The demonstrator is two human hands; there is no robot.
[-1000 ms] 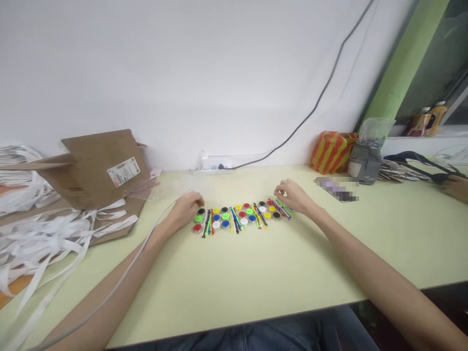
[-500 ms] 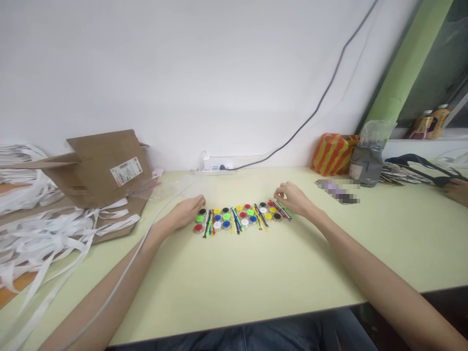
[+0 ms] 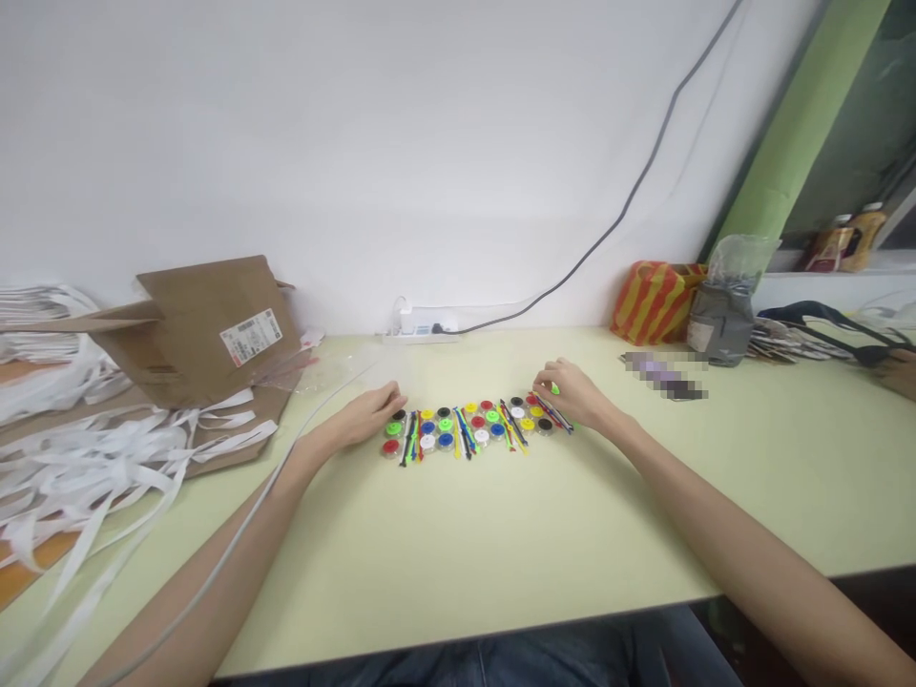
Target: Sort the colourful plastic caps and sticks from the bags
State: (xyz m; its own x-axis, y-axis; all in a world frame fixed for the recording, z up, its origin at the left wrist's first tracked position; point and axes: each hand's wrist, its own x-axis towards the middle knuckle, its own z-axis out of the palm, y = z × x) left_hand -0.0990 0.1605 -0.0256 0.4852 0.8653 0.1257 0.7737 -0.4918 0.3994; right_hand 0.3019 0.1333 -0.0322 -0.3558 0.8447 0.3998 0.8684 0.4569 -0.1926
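Observation:
A row of small round discs (image 3: pixel 477 421) in several colours, with clear rims, lies on the table. Between them lie bundles of thin coloured plastic sticks with arrow-like ends (image 3: pixel 465 434). My left hand (image 3: pixel 372 412) rests at the row's left end, by a black disc (image 3: pixel 399 415); its fingers are pressed together, and whatever they hold is hidden. At the right end, my right hand (image 3: pixel 572 389) pinches a green plastic stick (image 3: pixel 555 388), mostly covered by the fingers. Just below that hand are a red disc (image 3: pixel 531 400) and more sticks (image 3: pixel 554 413).
An open cardboard box (image 3: pixel 215 324) and loose white straps (image 3: pixel 93 468) fill the left side. A power strip (image 3: pixel 422 329) sits by the wall. At right are a blurred-out phone-like object (image 3: pixel 664 375), a striped bag (image 3: pixel 651 301), a grey bag (image 3: pixel 719 320) and another person's hand (image 3: pixel 898 372).
My right hand has raised the green stick slightly off the bundle at the right end. My left hand has hardly moved. The whole view has shifted a little.

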